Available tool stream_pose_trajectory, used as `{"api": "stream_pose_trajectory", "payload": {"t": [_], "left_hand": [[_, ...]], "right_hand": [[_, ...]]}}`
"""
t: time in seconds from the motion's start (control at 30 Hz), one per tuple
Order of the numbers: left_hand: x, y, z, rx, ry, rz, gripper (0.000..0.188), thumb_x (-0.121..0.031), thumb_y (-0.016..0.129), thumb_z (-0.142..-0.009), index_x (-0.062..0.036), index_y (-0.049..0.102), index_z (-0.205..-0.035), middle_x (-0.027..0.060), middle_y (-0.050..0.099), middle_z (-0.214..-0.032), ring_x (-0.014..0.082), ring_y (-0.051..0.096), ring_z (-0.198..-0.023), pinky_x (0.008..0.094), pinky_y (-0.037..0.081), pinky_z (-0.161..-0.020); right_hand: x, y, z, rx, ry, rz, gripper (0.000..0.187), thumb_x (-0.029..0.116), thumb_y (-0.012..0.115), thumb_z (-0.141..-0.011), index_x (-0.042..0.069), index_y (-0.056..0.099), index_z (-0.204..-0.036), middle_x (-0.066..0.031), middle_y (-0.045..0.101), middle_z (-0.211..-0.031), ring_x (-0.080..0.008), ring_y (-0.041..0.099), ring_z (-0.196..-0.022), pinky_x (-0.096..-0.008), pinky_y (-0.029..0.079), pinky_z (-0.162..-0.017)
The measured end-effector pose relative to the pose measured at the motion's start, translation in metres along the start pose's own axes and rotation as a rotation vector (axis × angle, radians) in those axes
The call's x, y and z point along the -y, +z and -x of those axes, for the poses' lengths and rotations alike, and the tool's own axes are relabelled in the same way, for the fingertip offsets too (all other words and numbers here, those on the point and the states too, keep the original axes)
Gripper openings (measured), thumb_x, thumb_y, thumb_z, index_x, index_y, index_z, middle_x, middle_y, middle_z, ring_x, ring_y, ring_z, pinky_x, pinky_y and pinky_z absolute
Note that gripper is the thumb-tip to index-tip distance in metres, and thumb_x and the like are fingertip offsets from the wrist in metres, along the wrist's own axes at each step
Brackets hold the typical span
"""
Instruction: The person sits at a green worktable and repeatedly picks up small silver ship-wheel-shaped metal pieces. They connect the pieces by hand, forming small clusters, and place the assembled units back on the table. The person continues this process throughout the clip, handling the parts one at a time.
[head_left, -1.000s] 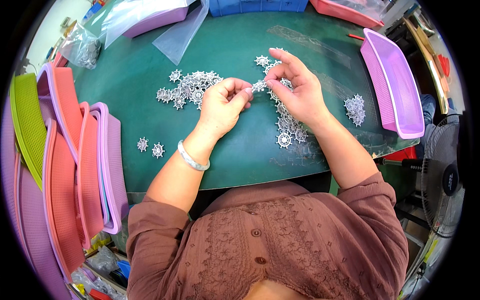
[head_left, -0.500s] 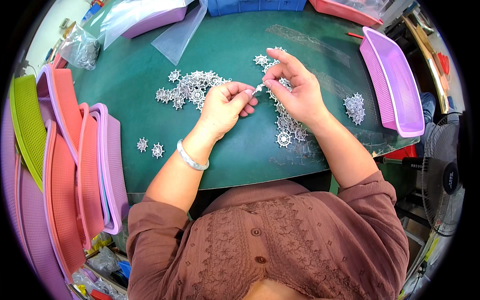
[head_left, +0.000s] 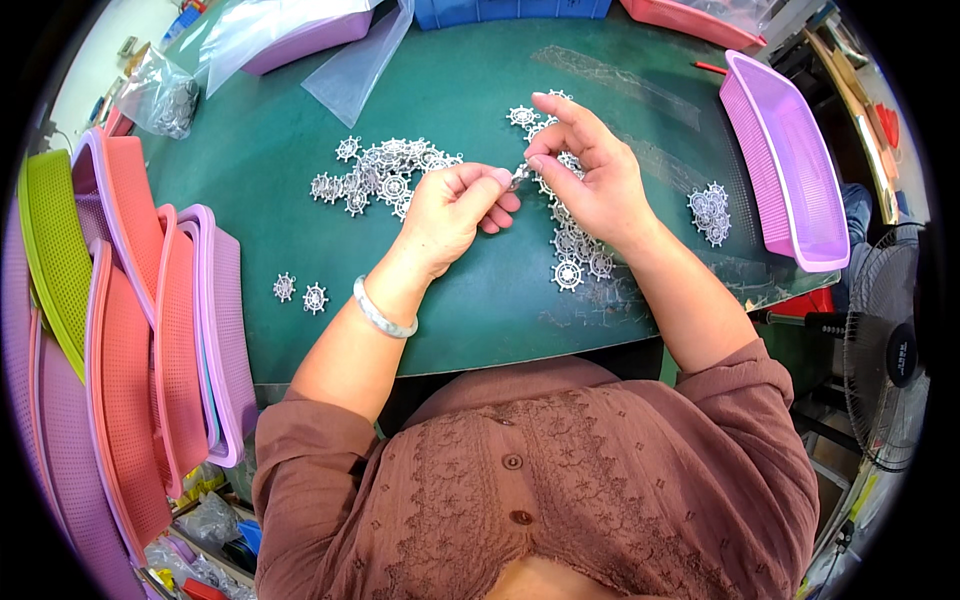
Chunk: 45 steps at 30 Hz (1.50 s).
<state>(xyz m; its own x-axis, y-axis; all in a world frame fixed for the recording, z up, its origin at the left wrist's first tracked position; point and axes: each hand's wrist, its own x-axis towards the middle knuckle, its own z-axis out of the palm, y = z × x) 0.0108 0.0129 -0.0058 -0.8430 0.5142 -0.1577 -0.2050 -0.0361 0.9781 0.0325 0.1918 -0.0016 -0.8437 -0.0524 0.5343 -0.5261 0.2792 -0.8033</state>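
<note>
My left hand (head_left: 462,208) is closed, thumb and forefinger pinching a small silver ship's-wheel charm (head_left: 519,176) that is mostly hidden by the fingers. At the charm's upper right edge, my right hand (head_left: 590,182) pinches with thumb and forefinger, its other fingers raised. A loose pile of silver ship's-wheel charms (head_left: 385,172) lies left of my left hand. Beneath and beside my right hand runs another strip of the charms (head_left: 568,245). Two single charms (head_left: 315,298) rest near my left forearm, and a small cluster (head_left: 710,214) lies right of my right forearm.
The green tabletop (head_left: 470,330) carries a lilac basket (head_left: 735,120) at the right. Stacked coloured baskets (head_left: 225,330) line the left side. A blue crate (head_left: 515,10), plastic sheeting (head_left: 360,65) and a bag of metal parts (head_left: 165,100) stand at the back. A fan (head_left: 885,350) is at right.
The charm between my fingers has turned a little and shows more of its surface. Both hands hold nearly the same place.
</note>
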Motion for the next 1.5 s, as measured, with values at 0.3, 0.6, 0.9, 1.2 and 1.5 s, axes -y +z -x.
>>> {"api": "stream_pose_trajectory", "payload": {"t": [0.3,0.6,0.9,1.2,1.5], "left_hand": [[-0.002,0.0006,0.0011,0.015,-0.011,-0.037,0.021,-0.017,0.054,-0.087,0.0011,0.061,-0.095,0.0072,0.064,-0.078,0.0116,0.058,-0.065,0.0229,0.046,-0.059],[-0.0012,0.0011,0.0013,0.015,-0.011,-0.022,0.02,-0.014,0.053,-0.087,0.0018,0.06,-0.097,0.0076,0.064,-0.078,0.0118,0.059,-0.065,0.023,0.046,-0.06],[-0.0001,-0.0003,0.0012,0.027,0.007,-0.024,0.018,-0.013,0.055,-0.085,0.0016,0.06,-0.094,0.0075,0.064,-0.078,0.0117,0.058,-0.066,0.0229,0.046,-0.06],[-0.0043,0.0036,0.0039,-0.011,0.031,-0.022,0.012,-0.009,0.059,-0.082,0.0,0.059,-0.091,0.0049,0.062,-0.077,0.0099,0.058,-0.066,0.0218,0.045,-0.06],[0.002,0.0027,0.0042,-0.127,0.271,-0.052,0.007,-0.006,0.057,-0.085,-0.0016,0.06,-0.09,0.0035,0.061,-0.077,0.0098,0.058,-0.067,0.0217,0.048,-0.062]], "right_hand": [[0.0007,0.0003,0.0003,0.012,0.012,-0.004,0.048,-0.005,0.058,-0.076,0.004,0.046,-0.121,-0.0042,0.06,-0.079,-0.0114,0.058,-0.073,-0.0245,0.048,-0.068],[-0.0001,0.0002,0.0001,0.013,0.016,-0.015,0.047,-0.005,0.058,-0.077,0.003,0.046,-0.122,-0.0042,0.06,-0.079,-0.0113,0.058,-0.074,-0.0251,0.048,-0.07],[0.0011,-0.0003,0.0003,0.01,0.067,-0.067,0.046,-0.005,0.057,-0.077,0.002,0.046,-0.121,-0.0041,0.059,-0.08,-0.0108,0.057,-0.075,-0.0255,0.047,-0.073],[0.0012,-0.0007,0.0005,0.009,0.108,-0.118,0.046,-0.005,0.057,-0.078,0.002,0.046,-0.122,-0.0038,0.059,-0.081,-0.0098,0.056,-0.076,-0.0249,0.047,-0.074],[0.0054,-0.0041,-0.0013,0.066,0.222,-0.366,0.05,-0.006,0.057,-0.078,0.001,0.042,-0.125,-0.0033,0.057,-0.087,-0.0087,0.054,-0.08,-0.0232,0.044,-0.076]]}}
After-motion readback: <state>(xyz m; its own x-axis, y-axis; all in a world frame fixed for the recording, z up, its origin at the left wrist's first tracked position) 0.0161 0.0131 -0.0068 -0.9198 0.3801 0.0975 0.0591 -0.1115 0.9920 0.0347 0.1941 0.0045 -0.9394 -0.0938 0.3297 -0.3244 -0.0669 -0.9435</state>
